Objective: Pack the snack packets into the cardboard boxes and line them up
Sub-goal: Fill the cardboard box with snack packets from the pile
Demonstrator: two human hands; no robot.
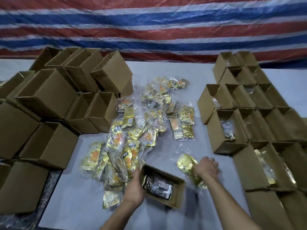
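A small open cardboard box (176, 199) sits on the grey table in front of me, with dark and silver packets inside. My left hand (134, 188) grips the box's left wall. My right hand (206, 168) is closed on a bag of gold snack packets (186, 164), held just right of the box and above the table. A big loose pile of gold snack packets in clear bags (132, 135) covers the middle of the table.
Empty cardboard boxes (49, 97) are stacked in a heap on the left. On the right, filled open boxes (249, 123) stand in rows. A striped red, white and blue tarp (149, 25) hangs behind the table (74, 205).
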